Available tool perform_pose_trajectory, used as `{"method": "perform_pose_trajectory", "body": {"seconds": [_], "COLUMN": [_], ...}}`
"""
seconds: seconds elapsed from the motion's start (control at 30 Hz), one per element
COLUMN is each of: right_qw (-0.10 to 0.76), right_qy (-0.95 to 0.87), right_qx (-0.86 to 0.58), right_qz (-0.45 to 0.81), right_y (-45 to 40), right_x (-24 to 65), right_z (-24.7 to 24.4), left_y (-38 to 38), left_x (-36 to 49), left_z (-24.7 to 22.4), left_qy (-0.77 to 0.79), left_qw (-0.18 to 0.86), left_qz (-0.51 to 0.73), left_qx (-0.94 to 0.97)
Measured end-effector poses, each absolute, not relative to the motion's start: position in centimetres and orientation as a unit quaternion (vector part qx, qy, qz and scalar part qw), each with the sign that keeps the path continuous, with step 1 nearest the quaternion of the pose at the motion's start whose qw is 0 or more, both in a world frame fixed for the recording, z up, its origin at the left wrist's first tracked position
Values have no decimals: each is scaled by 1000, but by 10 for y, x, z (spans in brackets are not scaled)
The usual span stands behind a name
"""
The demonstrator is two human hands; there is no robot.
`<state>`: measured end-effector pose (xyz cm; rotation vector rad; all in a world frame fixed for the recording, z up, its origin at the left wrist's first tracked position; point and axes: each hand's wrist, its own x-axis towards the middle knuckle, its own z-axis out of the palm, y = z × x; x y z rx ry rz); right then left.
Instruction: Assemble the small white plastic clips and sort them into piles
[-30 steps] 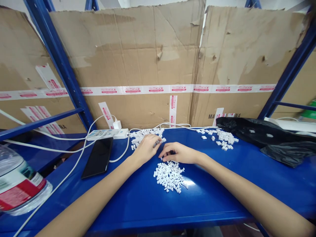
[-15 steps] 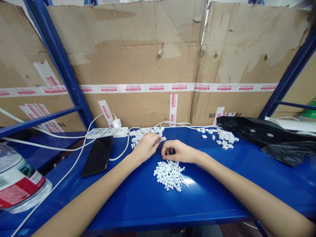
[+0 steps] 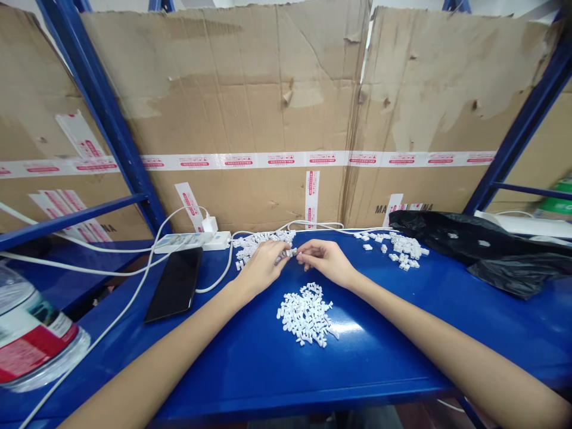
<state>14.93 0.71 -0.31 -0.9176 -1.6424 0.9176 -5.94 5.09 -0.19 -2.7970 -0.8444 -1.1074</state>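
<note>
Small white plastic parts (image 3: 305,316) lying in three loose heaps on a blue steel shelf (image 3: 232,381): one at 6 o'clock from the hands, one at 11 o'clock (image 3: 254,245), one at 3 o'clock (image 3: 404,250). Left hand (image 3: 261,268) narrow, fingertips (image 3: 280,258) pinching a single white part (image 3: 286,254) just beside the 11 o'clock heap. Right hand (image 3: 324,262) narrow too, fingertips (image 3: 300,252) closing on that same part from 3 o'clock. Black smartphone (image 3: 174,285) at 9 o'clock, just below a white power strip (image 3: 183,241). Crumpled black plastic bag (image 3: 469,250) at 3 o'clock, just past the farthest heap.
</note>
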Motion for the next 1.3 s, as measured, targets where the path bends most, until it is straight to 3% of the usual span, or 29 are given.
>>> {"method": "perform_pose_trajectory", "body": {"seconds": [0.2, 0.57, 1.3], "right_qw": [520, 509, 488], "right_qy": [-637, -643, -641], "right_qx": [-377, -363, -384], "right_qz": [426, 443, 452], "right_y": [9, 10, 7], "right_x": [150, 152, 150], "right_z": [-3, -4, 0], "left_y": [46, 45, 42], "left_x": [-58, -57, -56], "left_z": [1, 2, 5], "left_qy": [-242, -160, -142], "left_qw": [6, 117, 128], "left_qz": [-367, -363, -331], "left_qx": [-898, -911, -924]}}
